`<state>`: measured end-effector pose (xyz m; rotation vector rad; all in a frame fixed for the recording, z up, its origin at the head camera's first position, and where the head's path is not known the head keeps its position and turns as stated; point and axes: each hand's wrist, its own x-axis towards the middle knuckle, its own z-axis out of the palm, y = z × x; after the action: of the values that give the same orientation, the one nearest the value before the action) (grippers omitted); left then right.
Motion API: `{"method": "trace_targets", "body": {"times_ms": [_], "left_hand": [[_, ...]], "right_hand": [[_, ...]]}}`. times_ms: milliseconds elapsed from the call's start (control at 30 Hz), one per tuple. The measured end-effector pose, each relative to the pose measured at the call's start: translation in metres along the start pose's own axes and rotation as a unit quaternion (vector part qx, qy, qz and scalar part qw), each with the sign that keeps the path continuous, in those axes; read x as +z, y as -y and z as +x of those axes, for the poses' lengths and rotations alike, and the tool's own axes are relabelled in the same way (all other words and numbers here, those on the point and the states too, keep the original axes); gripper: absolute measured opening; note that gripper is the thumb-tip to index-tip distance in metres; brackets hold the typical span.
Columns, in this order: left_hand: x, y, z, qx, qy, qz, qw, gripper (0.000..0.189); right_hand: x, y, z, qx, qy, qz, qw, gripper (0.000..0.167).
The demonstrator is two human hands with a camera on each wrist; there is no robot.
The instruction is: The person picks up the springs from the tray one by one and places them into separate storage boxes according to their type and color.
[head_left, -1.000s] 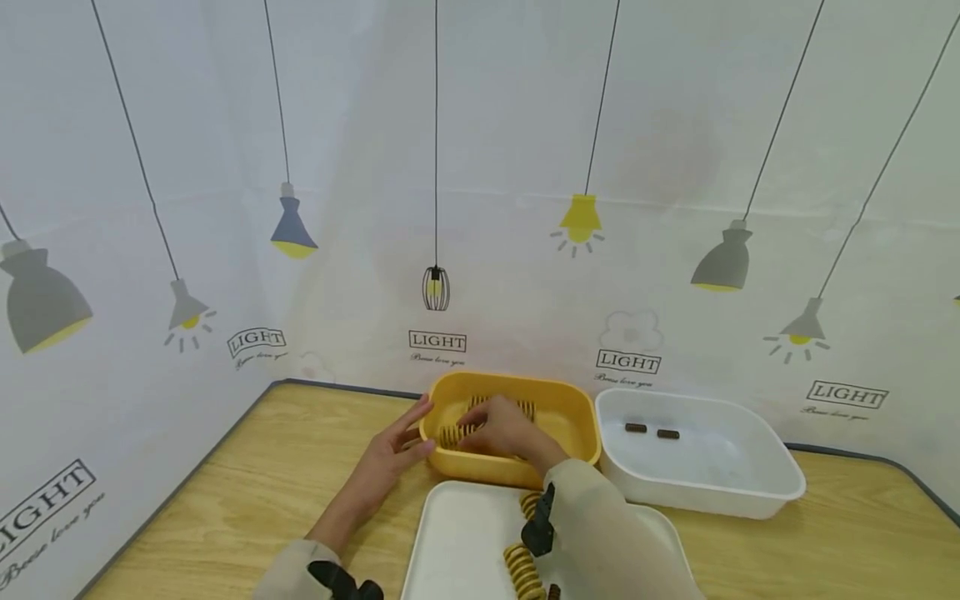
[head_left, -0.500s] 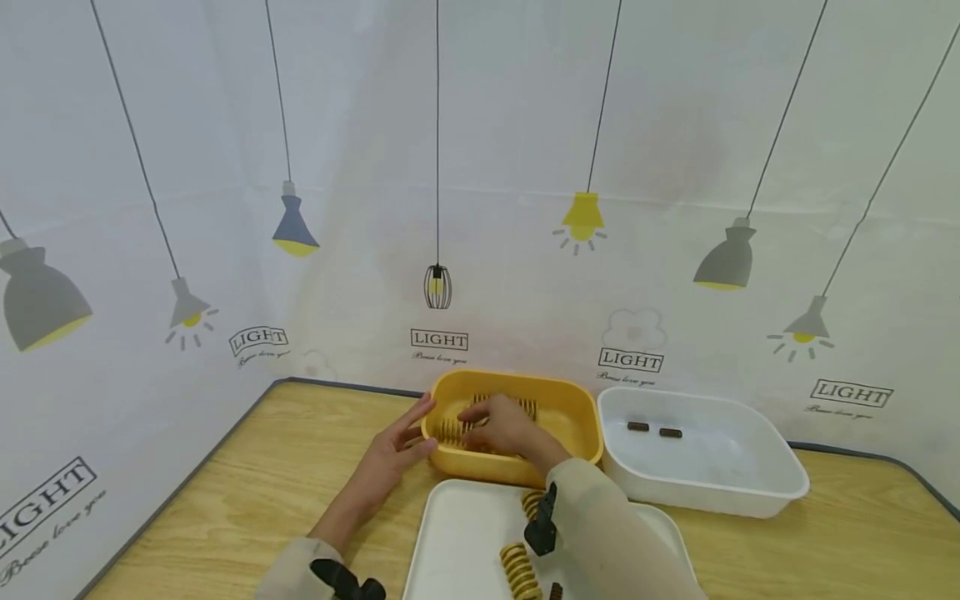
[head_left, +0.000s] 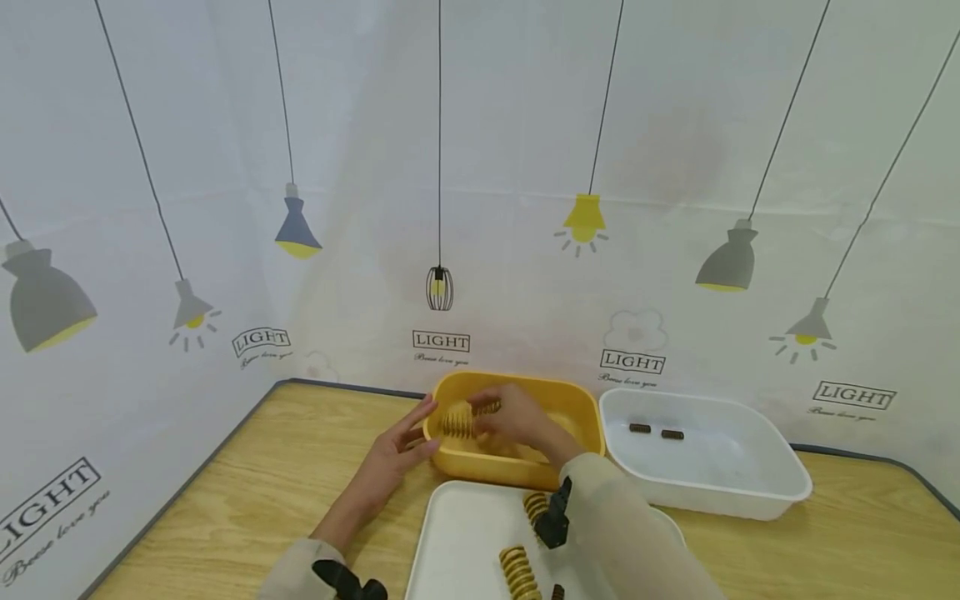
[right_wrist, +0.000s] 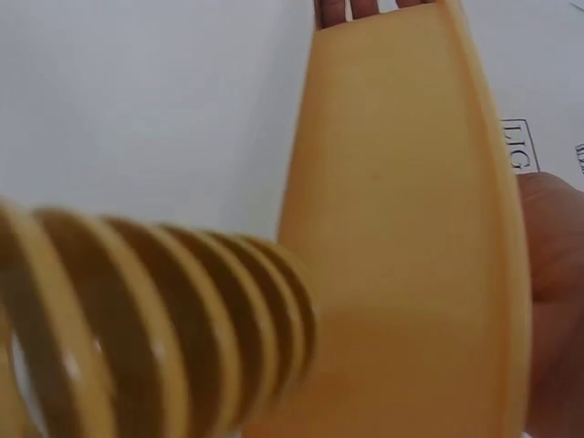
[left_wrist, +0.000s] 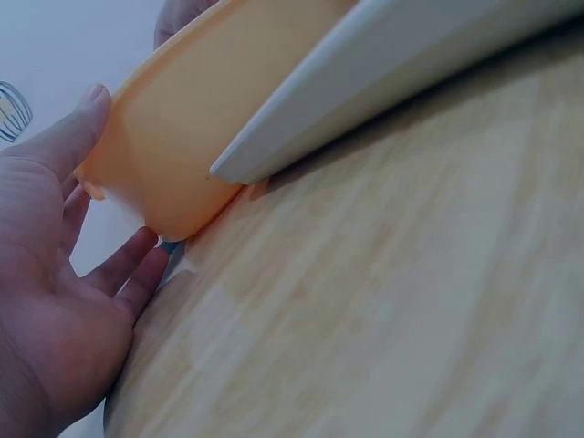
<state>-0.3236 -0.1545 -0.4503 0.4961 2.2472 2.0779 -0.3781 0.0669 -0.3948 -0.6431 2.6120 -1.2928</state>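
Note:
My left hand [head_left: 386, 462] touches the left end of a yellow bin [head_left: 487, 467], its fingers and thumb spread around the corner. In the left wrist view, its thumb lies against the bin's wall. Inside the bin is my right hand [head_left: 513, 421], blurred, with thumb and fingers parted. Just left of its fingertips lies a yellow coil spring [head_left: 457, 422]. Another yellow spring [head_left: 491, 408] shows partly behind the fingers. A thick yellow spring [right_wrist: 164, 319] fills the lower left of the right wrist view, and the right hand [right_wrist: 557, 301] appears beyond the bin's rim.
A white tray [head_left: 457, 533] in front of the bin carries yellow springs [head_left: 519, 571] and a small brown spring [head_left: 558, 592], partly under the right forearm. To the right stands a white bin [head_left: 712, 496] with two small brown springs [head_left: 672, 434]. A printed curtain hangs behind the table.
My right hand has drawn back and to the right from the spring at the bin's left end, letting go of it. The left hand keeps its place at the bin.

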Motion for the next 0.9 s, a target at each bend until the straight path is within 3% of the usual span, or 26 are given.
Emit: {"method": "trace_targets", "body": {"times_ms": [200, 333, 600, 900], "left_hand": [[0.001, -0.006, -0.002, -0.005, 0.001, 0.007, 1.0000, 0.054], [0.001, 0.001, 0.001, 0.000, -0.008, 0.013, 0.9999, 0.054], [0.002, 0.001, 0.006, 0.014, -0.007, 0.023, 0.9996, 0.054], [0.001, -0.001, 0.002, -0.010, -0.004, 0.025, 0.9996, 0.055]], "right_hand": [[-0.015, 0.007, -0.016, -0.015, -0.015, 0.018, 0.9996, 0.030], [-0.025, 0.011, -0.029, -0.039, -0.016, 0.011, 0.9991, 0.027], [-0.051, 0.016, -0.077, -0.069, -0.035, -0.027, 0.9966, 0.025], [-0.049, 0.003, -0.121, -0.081, -0.027, -0.025, 0.9960, 0.022]]}}
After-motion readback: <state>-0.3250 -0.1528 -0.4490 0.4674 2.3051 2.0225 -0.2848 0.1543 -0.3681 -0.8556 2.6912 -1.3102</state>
